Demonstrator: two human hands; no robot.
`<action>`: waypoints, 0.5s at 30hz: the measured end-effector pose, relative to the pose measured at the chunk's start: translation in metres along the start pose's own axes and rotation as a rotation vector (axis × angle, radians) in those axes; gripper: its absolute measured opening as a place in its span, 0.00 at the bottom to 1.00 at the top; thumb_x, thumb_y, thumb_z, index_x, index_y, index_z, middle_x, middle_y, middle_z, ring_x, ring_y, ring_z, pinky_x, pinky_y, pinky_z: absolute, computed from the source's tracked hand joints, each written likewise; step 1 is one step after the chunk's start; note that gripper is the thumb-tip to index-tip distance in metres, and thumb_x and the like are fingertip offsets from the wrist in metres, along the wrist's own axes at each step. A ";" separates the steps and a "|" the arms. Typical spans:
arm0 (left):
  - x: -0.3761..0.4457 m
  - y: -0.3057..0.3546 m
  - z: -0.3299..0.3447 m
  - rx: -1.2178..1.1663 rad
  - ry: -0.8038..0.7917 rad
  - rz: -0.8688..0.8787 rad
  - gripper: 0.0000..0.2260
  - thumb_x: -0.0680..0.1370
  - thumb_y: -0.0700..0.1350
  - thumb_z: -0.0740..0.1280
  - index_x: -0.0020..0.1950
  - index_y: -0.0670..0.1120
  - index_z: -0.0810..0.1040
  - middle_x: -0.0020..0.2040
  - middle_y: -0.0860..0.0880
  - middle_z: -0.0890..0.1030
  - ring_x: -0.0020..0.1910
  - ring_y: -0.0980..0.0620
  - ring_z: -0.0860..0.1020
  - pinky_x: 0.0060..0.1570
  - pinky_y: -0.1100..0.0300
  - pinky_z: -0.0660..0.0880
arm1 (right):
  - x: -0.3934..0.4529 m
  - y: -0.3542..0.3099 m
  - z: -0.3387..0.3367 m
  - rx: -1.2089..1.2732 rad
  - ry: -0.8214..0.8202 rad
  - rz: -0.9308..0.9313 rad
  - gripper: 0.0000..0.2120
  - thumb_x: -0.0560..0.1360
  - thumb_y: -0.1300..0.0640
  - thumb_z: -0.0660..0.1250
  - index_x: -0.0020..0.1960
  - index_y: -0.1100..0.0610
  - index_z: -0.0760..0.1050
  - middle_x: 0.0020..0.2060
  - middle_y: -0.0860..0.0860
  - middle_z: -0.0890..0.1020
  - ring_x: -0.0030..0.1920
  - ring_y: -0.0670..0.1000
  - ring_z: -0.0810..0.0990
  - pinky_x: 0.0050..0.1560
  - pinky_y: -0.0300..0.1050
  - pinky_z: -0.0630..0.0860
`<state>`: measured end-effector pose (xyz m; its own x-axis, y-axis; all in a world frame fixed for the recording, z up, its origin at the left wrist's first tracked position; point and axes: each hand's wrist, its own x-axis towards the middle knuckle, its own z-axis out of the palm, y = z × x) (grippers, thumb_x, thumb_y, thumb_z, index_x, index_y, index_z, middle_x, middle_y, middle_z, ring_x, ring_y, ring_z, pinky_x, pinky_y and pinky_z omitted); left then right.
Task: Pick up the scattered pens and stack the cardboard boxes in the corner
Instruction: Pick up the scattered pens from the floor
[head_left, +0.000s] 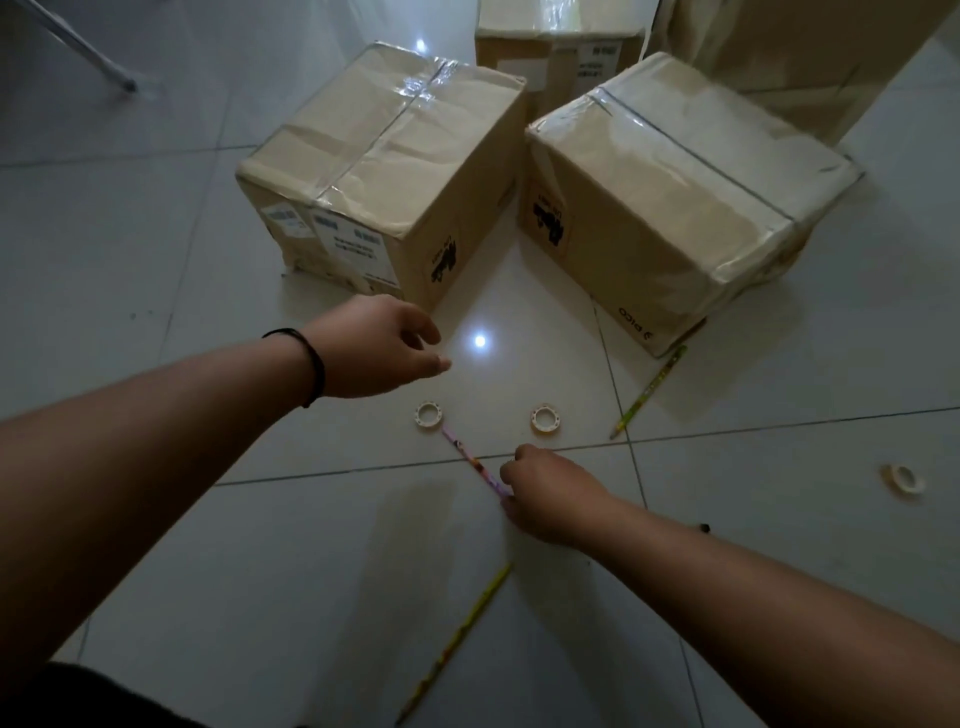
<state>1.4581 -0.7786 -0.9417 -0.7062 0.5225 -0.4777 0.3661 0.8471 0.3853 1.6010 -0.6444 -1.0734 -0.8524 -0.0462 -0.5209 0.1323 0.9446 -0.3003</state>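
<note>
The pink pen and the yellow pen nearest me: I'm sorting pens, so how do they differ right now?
The pink pen has the right hand closing on its near end; the yellow pen lies untouched. The pink pen lies farther away, tip by a tape roll; the yellow lies nearer the camera. Both lie flat on the tiled floor.

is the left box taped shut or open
Shut: the left cardboard box has its top flaps down flat, with clear tape running along the seam and over the edges.

The right hand (545, 493) pinches a pink pen (474, 460) on the tiled floor (156, 234); the left hand (379, 348) hovers, loosely curled, beyond it, near two taped cardboard boxes (384, 171).
</note>
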 end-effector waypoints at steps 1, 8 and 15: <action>0.001 -0.001 -0.001 0.009 -0.002 -0.010 0.21 0.75 0.56 0.66 0.64 0.49 0.74 0.49 0.55 0.76 0.48 0.55 0.77 0.48 0.63 0.73 | 0.001 0.000 0.001 -0.012 0.002 -0.015 0.13 0.78 0.54 0.59 0.55 0.61 0.75 0.54 0.58 0.74 0.53 0.60 0.76 0.47 0.48 0.70; 0.006 -0.005 0.001 0.017 -0.027 -0.033 0.20 0.75 0.56 0.66 0.64 0.49 0.74 0.49 0.54 0.76 0.47 0.55 0.77 0.46 0.64 0.72 | 0.016 0.004 0.003 -0.022 0.010 -0.009 0.16 0.78 0.49 0.59 0.57 0.60 0.75 0.54 0.58 0.75 0.52 0.58 0.76 0.44 0.46 0.67; 0.020 0.002 0.009 0.035 -0.069 -0.014 0.20 0.75 0.56 0.65 0.64 0.49 0.74 0.50 0.54 0.77 0.48 0.55 0.76 0.48 0.63 0.73 | 0.016 0.005 0.019 -0.081 -0.015 0.025 0.15 0.78 0.53 0.60 0.59 0.61 0.74 0.56 0.59 0.77 0.55 0.60 0.77 0.51 0.50 0.72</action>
<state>1.4498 -0.7657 -0.9581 -0.6682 0.5151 -0.5369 0.3784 0.8566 0.3509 1.5978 -0.6468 -1.0980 -0.8413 -0.0262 -0.5399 0.1120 0.9687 -0.2215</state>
